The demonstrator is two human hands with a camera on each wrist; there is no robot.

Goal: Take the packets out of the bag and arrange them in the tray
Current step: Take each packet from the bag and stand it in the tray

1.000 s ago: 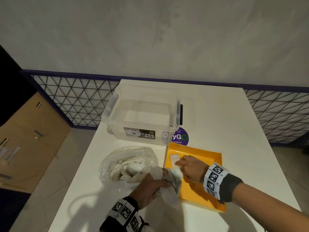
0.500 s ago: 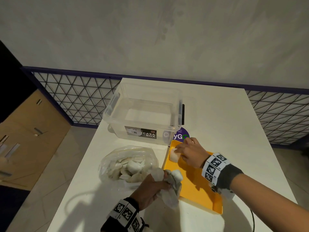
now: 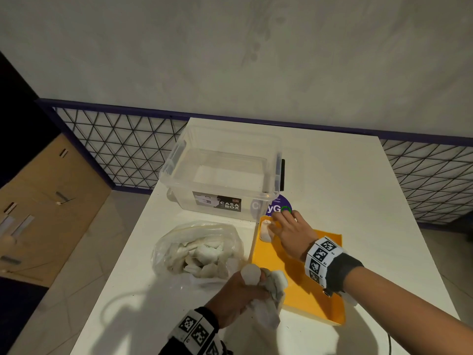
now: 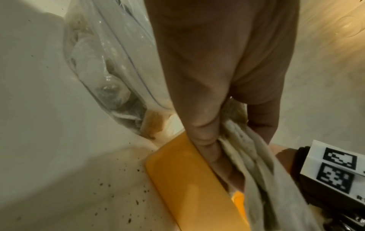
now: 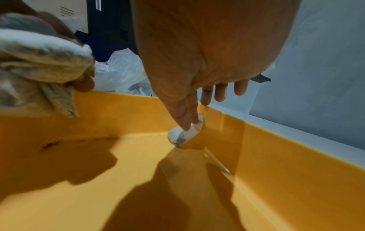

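Note:
A clear plastic bag (image 3: 197, 252) holding several white packets lies on the white table, left of the yellow tray (image 3: 297, 285). My left hand (image 3: 245, 285) grips a bunch of white packets (image 3: 268, 301) over the tray's near-left edge; in the left wrist view the packets (image 4: 248, 156) hang from my curled fingers (image 4: 203, 136). My right hand (image 3: 277, 221) reaches into the tray's far-left corner. Its straight thumb and forefinger (image 5: 192, 118) press on a single white packet (image 5: 185, 136), which lies against the tray wall (image 5: 276, 148).
A clear lidless storage box (image 3: 222, 175) stands just behind the bag and tray, over a purple round sticker (image 3: 280, 204). The white table (image 3: 345, 180) runs right to its edge. A mesh railing lines the back. Dark crumbs dot the table by the tray.
My right hand moved from beside my left hand's bunch to the tray's far-left corner, and the single packet now lies pushed into that corner. My left hand kept its grip.

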